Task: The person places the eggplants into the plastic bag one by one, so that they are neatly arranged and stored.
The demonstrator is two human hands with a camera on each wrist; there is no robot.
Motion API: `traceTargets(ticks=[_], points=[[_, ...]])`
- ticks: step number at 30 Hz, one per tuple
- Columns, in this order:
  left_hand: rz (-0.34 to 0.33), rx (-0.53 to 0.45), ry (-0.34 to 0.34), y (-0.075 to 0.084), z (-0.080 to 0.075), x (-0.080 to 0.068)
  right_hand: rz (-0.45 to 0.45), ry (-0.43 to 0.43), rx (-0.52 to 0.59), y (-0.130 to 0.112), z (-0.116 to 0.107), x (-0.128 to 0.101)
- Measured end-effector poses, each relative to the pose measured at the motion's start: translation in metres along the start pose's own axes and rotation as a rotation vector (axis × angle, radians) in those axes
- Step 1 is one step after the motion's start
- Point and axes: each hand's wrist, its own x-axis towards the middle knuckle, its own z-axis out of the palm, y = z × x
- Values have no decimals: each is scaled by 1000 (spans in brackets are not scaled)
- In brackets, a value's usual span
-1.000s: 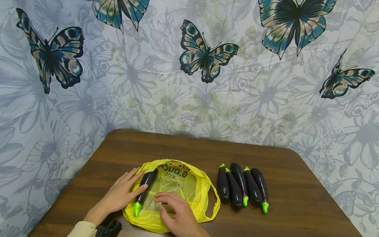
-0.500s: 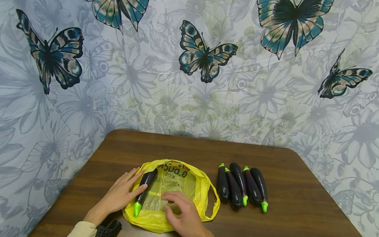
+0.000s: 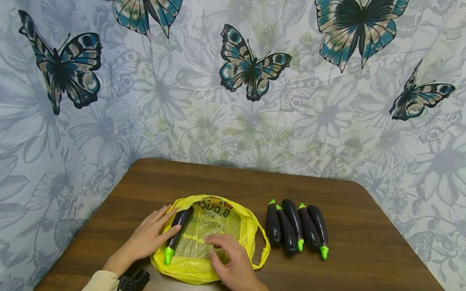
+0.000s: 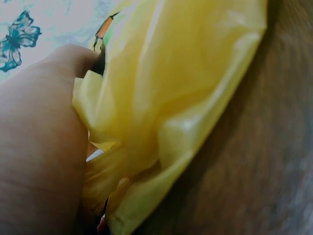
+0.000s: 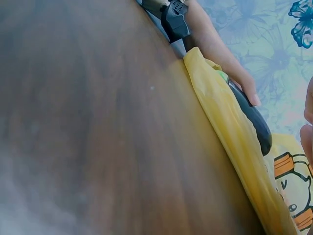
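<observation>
Left hand [image 3: 147,238] lies flat with fingers straight against a dark purple toy eggplant with a bright green stem cap [image 3: 176,233], its thumb resting on the eggplant's side; nothing is curled round it. That eggplant lies on the left part of a crumpled yellow plastic shopping bag with printed lettering [image 3: 233,226], green cap pointing toward the person. Right hand [image 3: 233,262] rests on the near middle of the same bag, its fingers bent a little and their tips pressing on the translucent film; whether they pinch the plastic cannot be told. The bag lies flat on a dark brown wooden table with rounded corners [image 3: 364,226], its loop handle trailing off its right side. Just right of the bag, apart from it, four more dark purple toy eggplants [image 3: 295,228] lie side by side in a tight row, touching one another. Behind the bag, past the table's far edge, hangs a pale floral cloth printed with teal butterflies [image 3: 251,64].
</observation>
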Motion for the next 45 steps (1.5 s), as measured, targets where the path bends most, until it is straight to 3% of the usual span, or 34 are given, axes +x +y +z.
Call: traceTargets(ticks=[37, 45], points=[[4, -18, -14, -2, 0, 0, 96, 59, -42, 9, -30, -13], [8, -18, -12, 0, -1, 0, 75, 79, -61, 12, -34, -14]])
